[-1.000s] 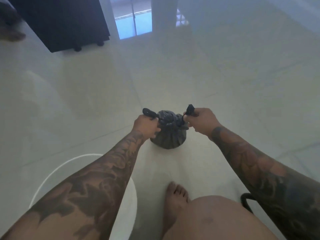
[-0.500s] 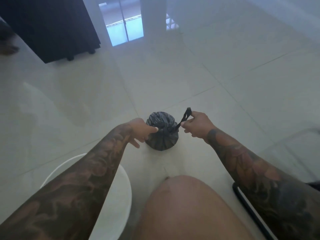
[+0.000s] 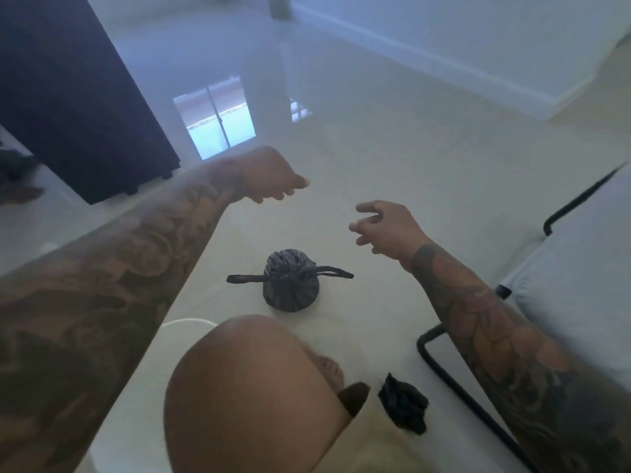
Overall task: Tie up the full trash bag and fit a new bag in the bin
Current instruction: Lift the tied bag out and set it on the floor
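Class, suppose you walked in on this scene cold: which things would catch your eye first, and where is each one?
First, the small dark tied trash bag standing mid-floor, its drawstring ends sticking out to either side. Above it hover two tattooed arms, the left hand and right hand open and holding nothing. Near the bottom, a crumpled black bag lies on the floor beside the bent knee.

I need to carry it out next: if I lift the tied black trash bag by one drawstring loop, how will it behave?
The tied trash bag looks small and rounded, so probably light. Its gathered, wrinkled plastic suggests it will sag and swing rather than hold shape. The drawstring loops stick out sideways, likely easy to hook.
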